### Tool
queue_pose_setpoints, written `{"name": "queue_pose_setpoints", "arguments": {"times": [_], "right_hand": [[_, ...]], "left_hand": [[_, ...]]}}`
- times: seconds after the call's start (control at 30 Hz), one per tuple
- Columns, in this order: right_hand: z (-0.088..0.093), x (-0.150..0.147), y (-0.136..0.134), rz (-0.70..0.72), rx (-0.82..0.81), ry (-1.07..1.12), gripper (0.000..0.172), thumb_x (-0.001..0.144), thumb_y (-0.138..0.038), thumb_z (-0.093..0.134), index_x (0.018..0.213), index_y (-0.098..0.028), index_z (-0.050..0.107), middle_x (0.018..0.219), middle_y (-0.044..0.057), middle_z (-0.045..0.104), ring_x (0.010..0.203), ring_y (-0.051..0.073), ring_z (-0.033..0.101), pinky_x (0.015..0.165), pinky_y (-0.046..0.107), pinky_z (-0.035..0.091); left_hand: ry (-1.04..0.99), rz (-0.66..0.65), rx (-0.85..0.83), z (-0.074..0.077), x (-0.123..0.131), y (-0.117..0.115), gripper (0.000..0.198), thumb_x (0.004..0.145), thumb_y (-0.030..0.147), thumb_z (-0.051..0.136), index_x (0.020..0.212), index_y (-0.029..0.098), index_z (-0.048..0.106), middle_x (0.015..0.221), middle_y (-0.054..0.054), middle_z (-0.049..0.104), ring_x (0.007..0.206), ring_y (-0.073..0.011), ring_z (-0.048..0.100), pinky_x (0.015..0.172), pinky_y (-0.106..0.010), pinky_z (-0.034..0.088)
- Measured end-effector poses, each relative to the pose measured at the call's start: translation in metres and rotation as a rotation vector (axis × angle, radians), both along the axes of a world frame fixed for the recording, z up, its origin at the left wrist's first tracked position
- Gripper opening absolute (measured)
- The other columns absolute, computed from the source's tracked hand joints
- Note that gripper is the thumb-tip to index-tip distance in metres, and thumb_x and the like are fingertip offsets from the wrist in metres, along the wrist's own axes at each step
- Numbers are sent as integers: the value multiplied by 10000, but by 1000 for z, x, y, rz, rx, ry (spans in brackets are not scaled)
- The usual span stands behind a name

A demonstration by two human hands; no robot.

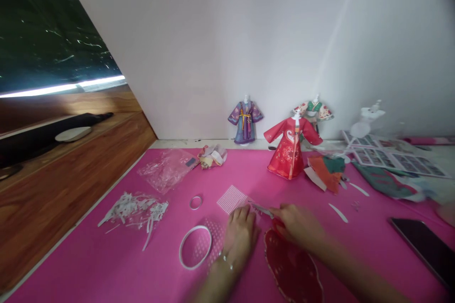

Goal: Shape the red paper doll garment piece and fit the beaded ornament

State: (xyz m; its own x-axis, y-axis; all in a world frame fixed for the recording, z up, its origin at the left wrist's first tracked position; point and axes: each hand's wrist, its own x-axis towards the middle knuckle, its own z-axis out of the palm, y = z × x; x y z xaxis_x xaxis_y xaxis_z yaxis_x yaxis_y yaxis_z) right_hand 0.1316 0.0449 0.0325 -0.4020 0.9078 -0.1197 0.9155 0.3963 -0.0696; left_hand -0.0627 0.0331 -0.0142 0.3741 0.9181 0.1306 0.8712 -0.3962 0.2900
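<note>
My right hand (293,225) grips red-handled scissors (262,210), their blades pointing left toward my left hand. My left hand (241,228), a bracelet at its wrist, is closed, with curled fingers at the lower edge of a small sheet of pearl stickers (231,198). A narrow strip of the same beads seems to lie by the blades; blur hides its exact shape. Below the scissors, partly under my right forearm, lies a dark red fabric piece (293,270) with a scalloped, gold-edged outline. A roll of white tape (180,251) rests left of my left hand.
Behind stand miniature robes on stands: purple (245,123), red (293,151) and green-white (315,110). A bare white stand (369,116) is at right. White scraps (135,208), a plastic bag (167,170) and a small ring (195,202) lie left. A phone (424,246) lies right.
</note>
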Motion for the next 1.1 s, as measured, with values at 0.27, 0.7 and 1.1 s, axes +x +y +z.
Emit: {"name": "queue_pose_setpoints", "arguments": {"times": [0.27,0.7,1.1], "right_hand": [[3,-6,-1,8,-7,-6,252,901,-189,513,1086,-211,682,879,54,685,738,185,617,605,284,338],[5,-6,0,4,1,38,267,859,-156,546,1073,-215,695,870,72,703,734,194,632,594,284,334],[-3,75,-93,-103,-1,117,412,903,-250,487,1285,-352,603,889,14,716,687,195,695,530,274,419]], "left_hand": [[-7,-1,16,-4,-1,0,255,890,229,643,1132,153,664,1323,-112,619,1194,-295,565,1040,-462,467],[0,-15,69,-5,-1,0,232,882,215,653,1108,163,660,1303,-105,634,1167,-293,585,1012,-460,490],[-28,-55,101,-14,-7,6,266,904,263,636,1135,133,619,1279,-147,629,1174,-305,571,1007,-485,477]]}}
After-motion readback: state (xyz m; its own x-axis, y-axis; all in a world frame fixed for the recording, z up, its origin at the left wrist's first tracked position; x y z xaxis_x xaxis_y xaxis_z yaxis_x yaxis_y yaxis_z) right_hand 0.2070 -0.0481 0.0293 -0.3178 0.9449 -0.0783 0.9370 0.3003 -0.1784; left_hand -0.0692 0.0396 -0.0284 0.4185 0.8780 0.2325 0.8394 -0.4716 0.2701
